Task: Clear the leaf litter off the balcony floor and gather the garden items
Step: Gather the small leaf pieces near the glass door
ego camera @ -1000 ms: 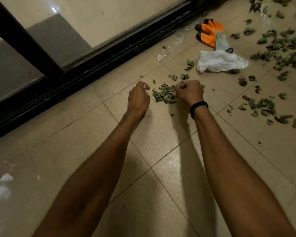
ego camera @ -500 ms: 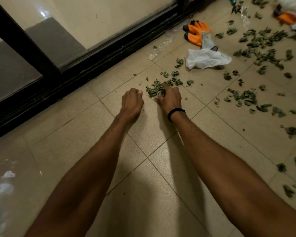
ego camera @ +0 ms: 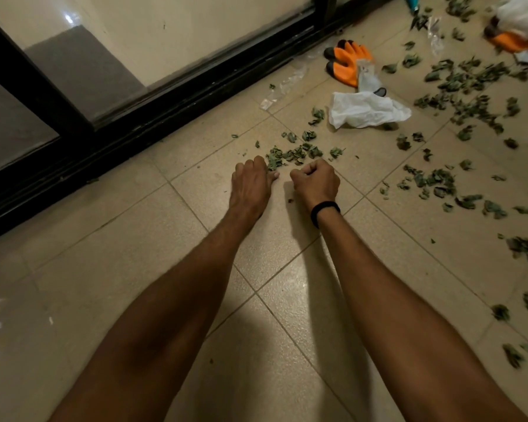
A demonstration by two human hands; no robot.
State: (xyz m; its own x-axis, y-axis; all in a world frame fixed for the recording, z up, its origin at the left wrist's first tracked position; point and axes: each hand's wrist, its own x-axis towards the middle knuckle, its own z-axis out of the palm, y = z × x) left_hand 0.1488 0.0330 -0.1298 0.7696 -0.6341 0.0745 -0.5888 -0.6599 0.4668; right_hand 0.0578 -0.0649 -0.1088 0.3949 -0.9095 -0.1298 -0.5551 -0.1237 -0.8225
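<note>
A small pile of dry green leaves [ego camera: 290, 155] lies on the beige tiled floor [ego camera: 153, 239] just beyond my hands. My left hand [ego camera: 250, 185] rests knuckles-up on the tile, its fingers curled under against the pile's left edge. My right hand [ego camera: 314, 181], with a black wristband [ego camera: 325, 210], is balled into a fist a little short of the pile; I cannot see whether leaves are inside it. Orange garden gloves [ego camera: 346, 63] lie farther back beside a crumpled white plastic bag [ego camera: 366, 109].
Many more leaves [ego camera: 457, 86] are strewn over the tiles to the right, with another cluster [ego camera: 433, 184] nearer. A black sliding-door track [ego camera: 165, 108] runs along the left. A clear wrapper [ego camera: 284, 86] lies by it. Another orange glove [ego camera: 512, 44] lies top right.
My right hand has lifted off the pile and closed into a fist, drawing back toward me. My left hand has shifted up to the pile's edge. The view has panned slightly.
</note>
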